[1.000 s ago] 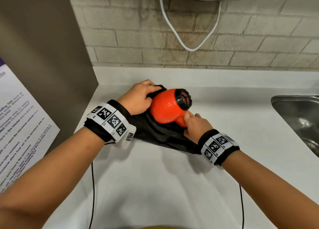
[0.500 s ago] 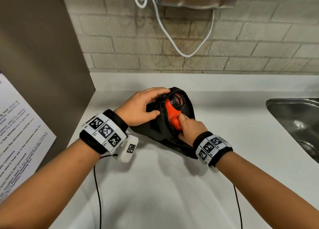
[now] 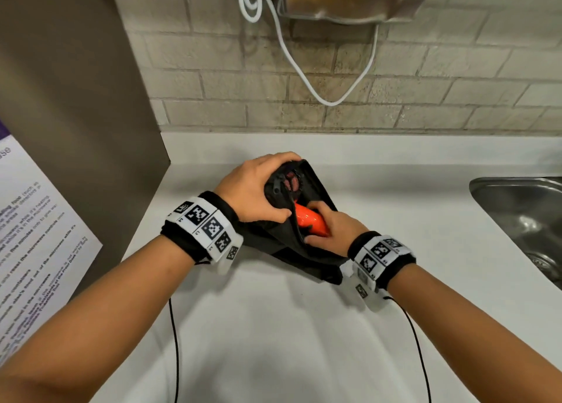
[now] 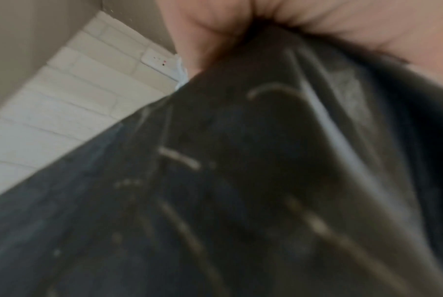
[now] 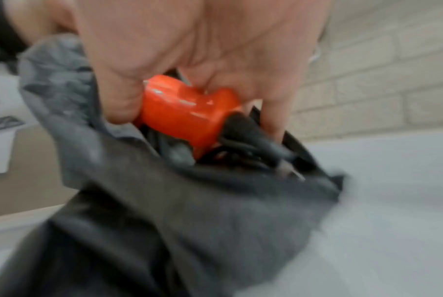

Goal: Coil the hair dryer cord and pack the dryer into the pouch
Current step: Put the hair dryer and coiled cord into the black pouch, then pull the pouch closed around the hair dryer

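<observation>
The white worktop (image 3: 273,326) runs from a brown panel (image 3: 76,98) on the left to a steel sink (image 3: 523,208) on the right, open in front. On it near the back wall lies the black pouch (image 3: 307,250), the left hand (image 3: 255,189) gripping its upper edge. The orange dryer (image 3: 310,221), glossy, sits mostly inside, its handle wrapped by the right hand (image 3: 331,232).
</observation>
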Tool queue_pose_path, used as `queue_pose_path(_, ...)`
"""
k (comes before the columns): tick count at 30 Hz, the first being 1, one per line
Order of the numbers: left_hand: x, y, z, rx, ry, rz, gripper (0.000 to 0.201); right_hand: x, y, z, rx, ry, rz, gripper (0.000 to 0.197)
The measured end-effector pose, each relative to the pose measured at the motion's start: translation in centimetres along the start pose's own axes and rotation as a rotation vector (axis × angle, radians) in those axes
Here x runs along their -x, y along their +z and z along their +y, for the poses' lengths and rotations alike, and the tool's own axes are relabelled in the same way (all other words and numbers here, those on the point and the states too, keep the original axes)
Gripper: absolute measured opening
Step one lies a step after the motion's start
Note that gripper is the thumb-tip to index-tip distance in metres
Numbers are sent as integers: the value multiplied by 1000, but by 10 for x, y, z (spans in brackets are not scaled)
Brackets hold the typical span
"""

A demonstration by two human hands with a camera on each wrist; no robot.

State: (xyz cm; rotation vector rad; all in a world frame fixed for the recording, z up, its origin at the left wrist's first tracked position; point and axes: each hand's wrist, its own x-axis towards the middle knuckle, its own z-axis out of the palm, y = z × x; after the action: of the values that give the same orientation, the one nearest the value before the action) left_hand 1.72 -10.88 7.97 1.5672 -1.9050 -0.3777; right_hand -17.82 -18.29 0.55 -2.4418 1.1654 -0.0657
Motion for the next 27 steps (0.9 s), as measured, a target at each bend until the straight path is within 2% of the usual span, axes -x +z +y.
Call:
queue_pose_path(1,0,-4,-4,5,-7,29,82,-1,-1,11,-73,25,-56,66)
queue_pose_path(3,0,-11,-13,8,-34,66,81,2,-1,31,-28,78,-142,68)
queue_pose_path(6,3,-18,-23,27,-59,91,77,10,3,52,337,100,-149,71)
queue_pose_path(8,7,-19,-26,27,-86,84,75,14,4,55,516,57,-85,59)
queue_pose_path(11,13,-21,-30,14,-120,89,75,20,-7,58,453,4,135,44)
queue_pose_path(15,19,-24,-34,32,-187,96,79,29,-38,53,420,-136,495,42)
queue_pose_path(19,22,-17,-32,75,-239,102,80,36,-80,33,493,-155,662,38)
queue_pose_path(23,22,-15,-30,123,-258,132,79,33,-98,23,443,-166,700,39)
queue_pose_path(27,26,-13,-28,101,-212,114,75,27,-95,28,467,-73,569,19)
